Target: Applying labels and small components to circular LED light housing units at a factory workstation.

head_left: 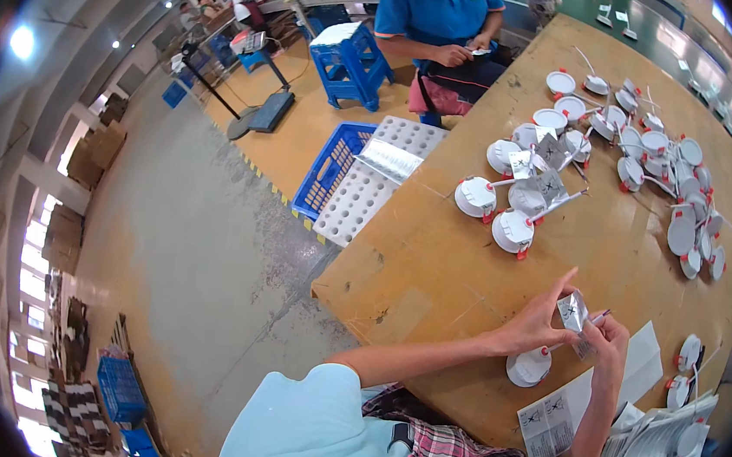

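Observation:
My left hand (537, 317) and my right hand (607, 337) meet over the near edge of a wooden table (441, 261). Together they pinch a small folded paper leaflet (574, 313) held up between the fingertips. Just below the hands a round white lamp fitting (528, 367) lies on the table. A flat white printed sheet (554, 419) lies beside it, near my right forearm.
Several white round lamp fittings (514, 228) with red clips and leaflets cover the table's far half. Silvery bags (652, 445) pile at the near right. A person in a blue shirt (437, 13) sits at the far end. A white perforated tray (370, 185) on a blue crate and a blue stool (350, 57) stand left.

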The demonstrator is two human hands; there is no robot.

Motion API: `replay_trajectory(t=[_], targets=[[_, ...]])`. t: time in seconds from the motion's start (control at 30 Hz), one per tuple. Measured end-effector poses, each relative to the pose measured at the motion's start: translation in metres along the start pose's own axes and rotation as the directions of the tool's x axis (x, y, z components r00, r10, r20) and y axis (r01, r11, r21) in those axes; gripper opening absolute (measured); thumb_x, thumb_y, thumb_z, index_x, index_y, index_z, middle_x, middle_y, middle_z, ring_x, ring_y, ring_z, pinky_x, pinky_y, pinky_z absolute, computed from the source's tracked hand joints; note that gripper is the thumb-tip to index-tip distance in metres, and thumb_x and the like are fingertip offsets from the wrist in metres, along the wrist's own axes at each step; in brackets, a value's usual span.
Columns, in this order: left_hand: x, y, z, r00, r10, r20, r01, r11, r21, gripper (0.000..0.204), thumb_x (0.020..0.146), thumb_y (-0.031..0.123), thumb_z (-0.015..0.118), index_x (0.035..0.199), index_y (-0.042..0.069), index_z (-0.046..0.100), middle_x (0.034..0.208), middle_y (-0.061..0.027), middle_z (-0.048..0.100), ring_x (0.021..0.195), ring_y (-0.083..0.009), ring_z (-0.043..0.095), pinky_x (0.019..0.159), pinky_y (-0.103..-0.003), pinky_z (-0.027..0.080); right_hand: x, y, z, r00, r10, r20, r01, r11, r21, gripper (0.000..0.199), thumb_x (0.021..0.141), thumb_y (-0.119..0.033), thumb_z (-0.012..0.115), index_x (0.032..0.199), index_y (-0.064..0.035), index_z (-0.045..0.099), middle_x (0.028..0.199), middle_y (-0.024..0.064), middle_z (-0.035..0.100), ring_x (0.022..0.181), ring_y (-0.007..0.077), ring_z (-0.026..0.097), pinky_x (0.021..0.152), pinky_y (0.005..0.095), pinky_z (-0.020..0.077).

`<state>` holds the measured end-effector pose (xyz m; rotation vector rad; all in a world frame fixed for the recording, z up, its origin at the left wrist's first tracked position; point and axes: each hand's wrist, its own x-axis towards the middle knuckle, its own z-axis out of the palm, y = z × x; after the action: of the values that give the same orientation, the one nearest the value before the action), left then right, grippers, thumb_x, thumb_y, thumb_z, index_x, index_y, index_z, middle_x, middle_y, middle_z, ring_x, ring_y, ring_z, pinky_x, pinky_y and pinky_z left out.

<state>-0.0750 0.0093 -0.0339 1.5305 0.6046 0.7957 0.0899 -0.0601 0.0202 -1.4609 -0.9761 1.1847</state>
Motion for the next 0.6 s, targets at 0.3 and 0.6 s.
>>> replay_trajectory(t=[0.3, 0.6], targets=[[0.02, -0.035, -0.026, 0.965, -0.17, 0.201, 0.258, 0.759, -0.598, 0.065, 0.087, 0.019, 0.063, 0.14, 0.002, 0.031, 0.128, -0.0171, 0.051, 0.118, -0.0256, 0.051, 0.102, -0.037, 0.04, 0.011, 0.001, -0.002, 0.995, -0.098, 0.01, 0.099, 0.993, -0.068, 0.02, 0.081, -0.015, 0.066, 0.072, 0.0017, 0.06, 0.084, 0.0021, 0.058, 0.08, 0.0109, 0.051, 0.073, 0.0249, 0.0367], [0.064, 0.009, -0.024, 0.607, -0.357, 0.71, 0.739, 0.583, -0.338, 0.043, 0.087, 0.007, 0.058, 0.128, -0.002, 0.047, 0.119, -0.0139, 0.058, 0.11, -0.0201, 0.058, 0.095, -0.034, 0.048, 0.012, -0.004, -0.008, 0.957, -0.267, 0.114, 0.275, 0.96, -0.059, 0.013, 0.074, -0.014, 0.075, 0.075, -0.0031, 0.068, 0.111, 0.0044, 0.062, 0.109, 0.0197, 0.048, 0.094, 0.032, 0.0368]])
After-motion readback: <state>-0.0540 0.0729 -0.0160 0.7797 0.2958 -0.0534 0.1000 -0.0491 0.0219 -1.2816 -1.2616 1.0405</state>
